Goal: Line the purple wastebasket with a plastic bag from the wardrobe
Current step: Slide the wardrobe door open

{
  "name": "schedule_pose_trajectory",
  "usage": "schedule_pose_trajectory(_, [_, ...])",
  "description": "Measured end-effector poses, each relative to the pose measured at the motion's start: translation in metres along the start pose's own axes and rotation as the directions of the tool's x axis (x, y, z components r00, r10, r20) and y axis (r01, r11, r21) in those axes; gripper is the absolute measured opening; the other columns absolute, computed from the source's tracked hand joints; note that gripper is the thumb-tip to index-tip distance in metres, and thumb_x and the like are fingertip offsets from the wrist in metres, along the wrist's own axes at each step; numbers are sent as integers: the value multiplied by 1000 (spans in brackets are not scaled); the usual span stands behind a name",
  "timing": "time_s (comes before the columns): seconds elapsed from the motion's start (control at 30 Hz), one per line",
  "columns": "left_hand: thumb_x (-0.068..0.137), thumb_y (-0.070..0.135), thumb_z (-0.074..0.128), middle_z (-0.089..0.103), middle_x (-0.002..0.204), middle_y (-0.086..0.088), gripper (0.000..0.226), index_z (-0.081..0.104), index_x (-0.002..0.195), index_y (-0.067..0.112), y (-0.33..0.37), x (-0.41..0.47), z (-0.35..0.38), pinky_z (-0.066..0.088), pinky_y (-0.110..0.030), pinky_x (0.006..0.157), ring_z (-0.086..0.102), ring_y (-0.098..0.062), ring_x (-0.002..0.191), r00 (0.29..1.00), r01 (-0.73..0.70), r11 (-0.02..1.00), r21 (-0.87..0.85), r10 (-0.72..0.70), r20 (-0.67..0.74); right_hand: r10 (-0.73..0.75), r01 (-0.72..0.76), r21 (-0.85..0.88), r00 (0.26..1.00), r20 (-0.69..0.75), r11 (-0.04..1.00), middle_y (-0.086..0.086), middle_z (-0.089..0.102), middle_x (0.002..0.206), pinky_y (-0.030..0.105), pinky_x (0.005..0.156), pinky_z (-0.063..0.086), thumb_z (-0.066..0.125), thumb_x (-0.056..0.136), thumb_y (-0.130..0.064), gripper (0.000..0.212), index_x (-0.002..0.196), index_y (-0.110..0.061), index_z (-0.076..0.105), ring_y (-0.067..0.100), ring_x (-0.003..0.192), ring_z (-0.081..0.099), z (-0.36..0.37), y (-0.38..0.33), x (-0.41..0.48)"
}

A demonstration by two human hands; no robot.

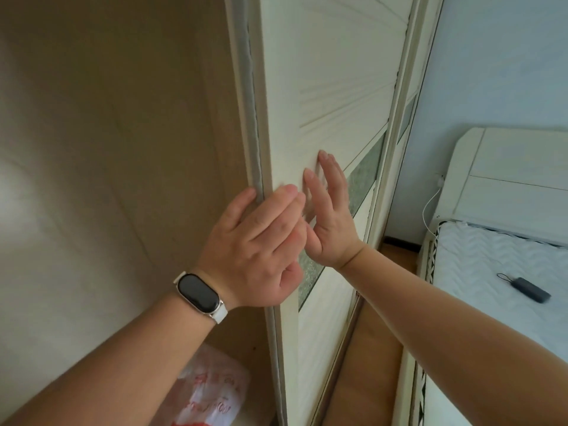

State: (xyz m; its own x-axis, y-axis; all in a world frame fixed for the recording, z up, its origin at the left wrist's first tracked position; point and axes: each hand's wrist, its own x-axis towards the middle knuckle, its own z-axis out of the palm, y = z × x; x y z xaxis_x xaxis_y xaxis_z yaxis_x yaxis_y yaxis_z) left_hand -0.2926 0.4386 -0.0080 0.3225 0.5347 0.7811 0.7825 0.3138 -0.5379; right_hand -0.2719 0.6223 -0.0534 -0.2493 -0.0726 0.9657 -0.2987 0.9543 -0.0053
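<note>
Nearest, at the lower edge, a translucent white plastic bag with red print point(212, 392) lies crumpled on the floor of the open tan-panelled wardrobe point(107, 149). It sits under the left forearm and just left of the door's edge.

A white smart band with a dark oval screen point(199, 293) circles the left wrist. Above it the left hand point(258, 241) lies back-up against the cream-white sliding wardrobe door with fan-shaped grooves point(332, 87). Its fingers point(276, 207) are nearly straight and close together on the door's face, the outermost one touching the grey strip along the door's edge. They clamp nothing.

Just beside it, the right hand point(329, 210) is seen edge-on, its straight fingers pressed flat on the same door face near a frosted glass band point(365, 173), the thumb meeting the left hand's fingers.

Beyond the door is brown wooden floor point(362, 364), then a white bed with a quilted cover point(491, 265) and a white panelled headboard point(507, 173). A small dark rectangular device with a strap loop point(533, 289) rests on the cover. A thin white cable point(430, 207) hangs beside the headboard, against the pale blue wall point(507, 56).
</note>
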Motion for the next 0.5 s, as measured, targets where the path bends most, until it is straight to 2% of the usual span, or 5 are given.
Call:
schedule_pose_trajectory(0.37, [74,22,54,70,117,-13,26,73,86,10,1,4,21,25,-45,110,49,-24,125,999,-10,1000,-15,9,-40,19,-18,-50,1000,15,999,25,23,151,63,112,27,33,99,-46,64,156,-26,13,39,145,23,-1,19,-1])
schedule_pose_trajectory(0.5, [75,23,53,70,118,-13,27,72,88,9,3,9,34,25,-46,111,49,-25,126,999,-3,1000,5,3,-40,17,-18,-37,999,-31,999,28,25,150,64,110,29,29,99,-51,63,155,-25,16,49,141,28,5,33,-2])
